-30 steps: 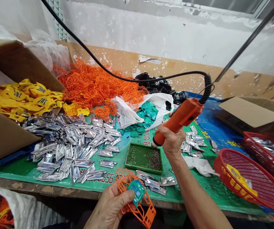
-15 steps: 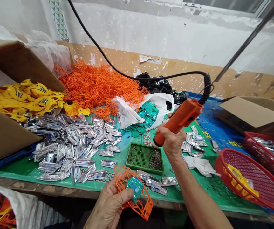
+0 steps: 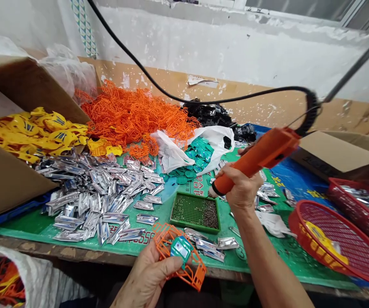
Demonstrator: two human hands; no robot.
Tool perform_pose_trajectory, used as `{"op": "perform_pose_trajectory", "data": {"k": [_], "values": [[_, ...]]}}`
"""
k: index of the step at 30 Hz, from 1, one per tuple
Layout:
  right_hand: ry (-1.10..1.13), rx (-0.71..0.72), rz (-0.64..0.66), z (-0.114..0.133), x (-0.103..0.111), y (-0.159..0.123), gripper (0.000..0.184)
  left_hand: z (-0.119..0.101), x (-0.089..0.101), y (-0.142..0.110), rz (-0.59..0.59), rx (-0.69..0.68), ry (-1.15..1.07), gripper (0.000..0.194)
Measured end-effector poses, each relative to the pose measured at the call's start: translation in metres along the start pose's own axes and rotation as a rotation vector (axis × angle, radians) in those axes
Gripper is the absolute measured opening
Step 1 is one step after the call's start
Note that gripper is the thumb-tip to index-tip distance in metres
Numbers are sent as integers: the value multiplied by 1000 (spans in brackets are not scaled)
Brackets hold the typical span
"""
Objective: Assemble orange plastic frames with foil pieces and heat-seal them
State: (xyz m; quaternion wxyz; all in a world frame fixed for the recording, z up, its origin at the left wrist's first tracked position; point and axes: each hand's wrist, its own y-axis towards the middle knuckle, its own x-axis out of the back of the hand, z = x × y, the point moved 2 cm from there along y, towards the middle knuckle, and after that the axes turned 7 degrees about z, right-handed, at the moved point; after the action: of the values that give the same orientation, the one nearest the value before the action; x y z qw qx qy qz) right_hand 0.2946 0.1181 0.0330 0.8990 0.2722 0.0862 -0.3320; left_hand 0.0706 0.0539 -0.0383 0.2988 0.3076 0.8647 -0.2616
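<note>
Seen from the head camera, the person's left hand sits at about six o'clock at the bench's front edge, closed around an orange plastic lattice frame, with the thumb lying across it. A teal piece is seated inside the frame, and the frame is held just above the mat, not resting on it.

The right hand, at about two o'clock from the left, wraps tightly round an orange corded electric screwdriver. The tool is tilted, its tip low and pointing toward seven o'clock, well above the frame. A coiled black cord rises from its rear end at about two o'clock.

Between the hands lies a green perforated tray holding small dark screws, on a green printed mat. At nine o'clock a large spread of silver foil-like pieces covers the mat, beside a cardboard box of yellow plastic parts. At twelve o'clock rise a heap of orange frames, black parts, and teal pieces on a white plastic bag. Two red baskets stand at three to four o'clock.
</note>
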Motion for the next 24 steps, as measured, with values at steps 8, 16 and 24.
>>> {"op": "perform_pose_trajectory", "data": {"k": [8,16,24], "values": [[256,-145,183,64,-12,-50,11,1,0,0,-64,-38,-40,40],[361,-180,307,75,-20,-79,50,1,4,-1,-79,1,-87,31],[389,-177,305,68,-21,-81,50,-1,5,0,-118,3,-107,33]]}}
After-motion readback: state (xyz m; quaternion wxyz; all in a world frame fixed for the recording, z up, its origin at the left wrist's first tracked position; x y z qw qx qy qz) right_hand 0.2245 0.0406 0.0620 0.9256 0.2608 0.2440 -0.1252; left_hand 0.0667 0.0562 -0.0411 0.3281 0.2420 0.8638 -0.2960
